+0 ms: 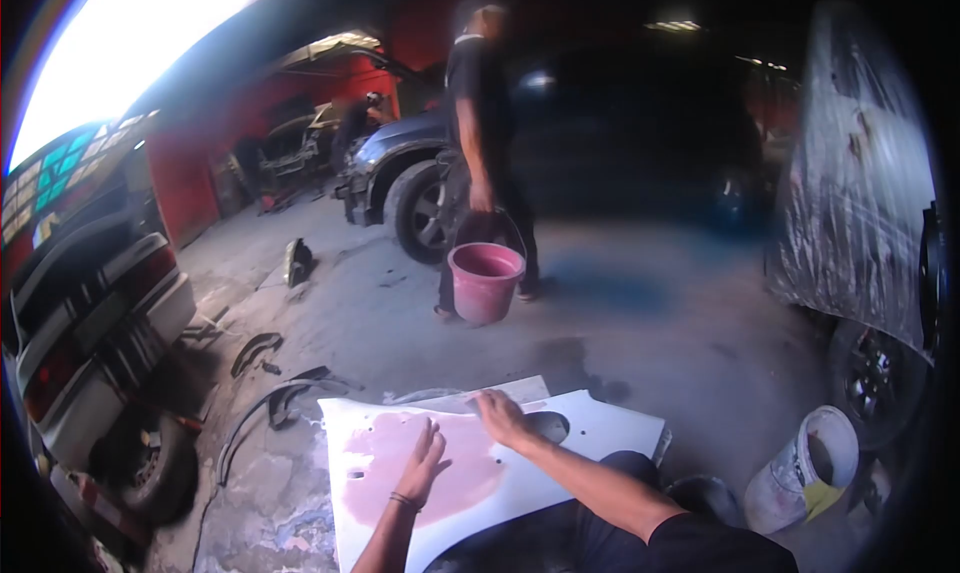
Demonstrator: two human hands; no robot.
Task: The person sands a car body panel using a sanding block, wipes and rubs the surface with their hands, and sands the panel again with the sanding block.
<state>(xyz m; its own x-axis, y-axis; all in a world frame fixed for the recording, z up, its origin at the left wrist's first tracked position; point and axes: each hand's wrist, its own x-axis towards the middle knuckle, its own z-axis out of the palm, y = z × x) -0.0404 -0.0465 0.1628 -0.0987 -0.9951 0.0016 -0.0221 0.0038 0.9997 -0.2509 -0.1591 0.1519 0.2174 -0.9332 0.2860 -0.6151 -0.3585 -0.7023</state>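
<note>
A white car panel [600, 425] with a pinkish filler patch [375, 448] lies in front of me. Over the patch is my left hand [425, 463], its fingers stretched out and holding nothing; a dark band circles the wrist. My right hand [503, 420] is at the panel's far edge, left of an oval hole [548, 427]. Its fingers are bent around something small and greyish that I cannot make out.
A person [480, 113] carries a pink bucket [487, 285] beyond the panel. A whitish bucket [800, 468] stands at right, below a plastic-covered vehicle [850, 183]. Bumpers [100, 323], a tire [150, 463] and loose trim [255, 408] lie at left; a blue car [405, 148] stands behind.
</note>
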